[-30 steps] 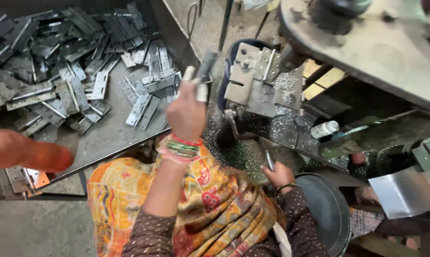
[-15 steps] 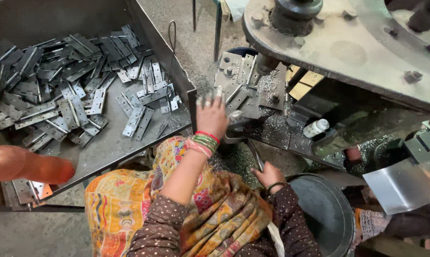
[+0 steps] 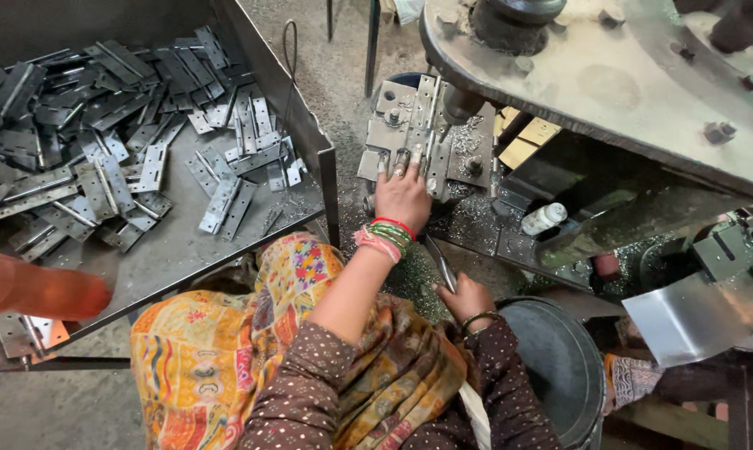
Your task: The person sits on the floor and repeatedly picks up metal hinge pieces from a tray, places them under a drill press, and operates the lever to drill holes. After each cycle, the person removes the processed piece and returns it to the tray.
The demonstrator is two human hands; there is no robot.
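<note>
My left hand [image 3: 403,198] reaches forward to the grey press fixture [image 3: 470,157], fingers laid on a perforated metal hinge strip [image 3: 427,104] that lies on it. Red and green bangles circle that wrist. My right hand [image 3: 466,300] rests low near my lap, closed around a thin metal rod [image 3: 439,262] that points up toward the fixture. A patterned orange and yellow cloth covers my knees.
A deep metal tray [image 3: 311,143] at left holds several loose hinge plates [image 3: 127,158]. Another person's orange sleeve [image 3: 35,287] enters at the left edge. A heavy press plate [image 3: 610,83] overhangs the right. A small white bottle [image 3: 543,218], dark bucket [image 3: 560,375] and shiny sheet [image 3: 693,312] sit nearby.
My left hand, raised with a metal strip a second ago, has moved forward and down onto the press fixture. My right hand has stayed by my lap with the rod.
</note>
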